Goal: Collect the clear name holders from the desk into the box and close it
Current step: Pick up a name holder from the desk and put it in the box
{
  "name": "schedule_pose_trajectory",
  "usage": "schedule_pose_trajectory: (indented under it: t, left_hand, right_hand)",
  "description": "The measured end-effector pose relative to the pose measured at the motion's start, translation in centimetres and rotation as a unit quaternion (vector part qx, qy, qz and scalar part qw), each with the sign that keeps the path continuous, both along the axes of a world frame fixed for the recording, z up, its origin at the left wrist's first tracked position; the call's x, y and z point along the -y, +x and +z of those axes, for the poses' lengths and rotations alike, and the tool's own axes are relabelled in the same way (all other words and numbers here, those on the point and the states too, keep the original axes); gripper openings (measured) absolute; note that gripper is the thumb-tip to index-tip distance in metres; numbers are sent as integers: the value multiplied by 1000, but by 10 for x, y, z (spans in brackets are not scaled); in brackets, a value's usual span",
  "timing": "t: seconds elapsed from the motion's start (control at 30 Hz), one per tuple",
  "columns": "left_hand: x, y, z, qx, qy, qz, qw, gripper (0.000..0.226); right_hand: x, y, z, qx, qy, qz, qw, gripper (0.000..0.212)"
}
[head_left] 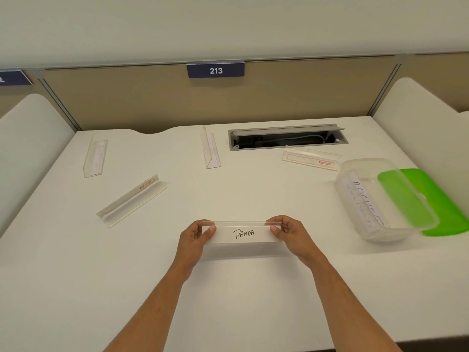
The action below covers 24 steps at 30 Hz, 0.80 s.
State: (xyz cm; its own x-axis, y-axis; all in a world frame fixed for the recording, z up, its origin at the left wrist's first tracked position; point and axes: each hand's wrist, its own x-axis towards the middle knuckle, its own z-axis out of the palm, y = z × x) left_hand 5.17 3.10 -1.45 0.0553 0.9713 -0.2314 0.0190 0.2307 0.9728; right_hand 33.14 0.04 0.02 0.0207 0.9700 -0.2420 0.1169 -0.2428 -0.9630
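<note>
Both hands, left (196, 236) and right (286, 233), pinch the clear "PANDA" name holder (243, 233); one holder lies in the clear plastic box (380, 199), four remain on the white counter (253, 288), green lid (431, 199) off.

On the white desk (228, 288), near the middle, the left hand (195, 237) and the right hand (289, 232) each hold one end of a clear plastic name holder with the word PANDA (243, 232). Far left lies another clear name holder (95, 158). Between it and the hands lies a long clear name holder (130, 200). Far in the middle lies a folded clear name holder (210, 149), left of the grey cable slot (288, 137). Just in front of the slot stands a clear name holder with a red label (311, 160). At the right sits a clear plastic box (380, 201) with a name holder inside (363, 203). A green plastic lid (436, 201) lies right of the box, partly under it.
</note>
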Motion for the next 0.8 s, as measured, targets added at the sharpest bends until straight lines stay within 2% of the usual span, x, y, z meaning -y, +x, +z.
schedule_pose_trajectory:
  t: [0.4,0.57,0.67,0.8]
  left_hand:
    - [-10,45,-8,-85,27,-76,993,16]
    - [-13,68,-8,-102,33,-107,988,33]
    - [-14,82,-12,-116,34,-114,986,50]
    - [-16,102,-22,-226,52,-138,963,53]
  right_hand:
    - [19,40,-3,-10,6,-69,998,12]
    - [29,66,-4,-10,15,-119,993,12]
    - [33,80,-4,-9,28,-163,986,11]
    - [35,99,0,2,51,-216,975,13]
